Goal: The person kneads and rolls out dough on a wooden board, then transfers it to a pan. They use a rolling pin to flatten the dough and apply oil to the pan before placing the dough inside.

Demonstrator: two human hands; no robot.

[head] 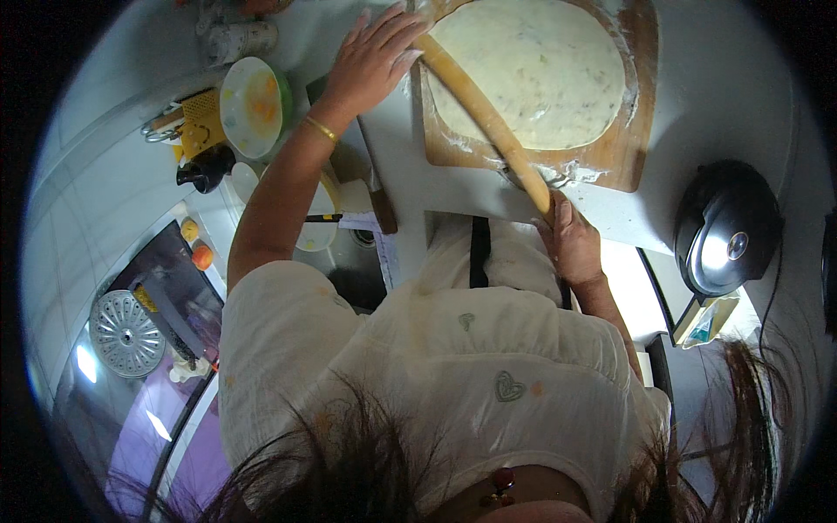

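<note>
A wooden rolling pin lies slantwise over the lower left edge of a large, flat, oval sheet of dough with darker bits in it. The dough rests on a floured wooden board. My left hand lies over the pin's upper end, fingers stretched and dusted with flour. Around the lower end, near the counter's front edge, my right hand is closed. Part of the board's top is cut off by the picture's rim.
At left are a green-rimmed bowl with orange residue, a yellow grater, and a cleaver beside the board. A round black electric appliance stands at right. Two fruits and a perforated metal disc are lower left.
</note>
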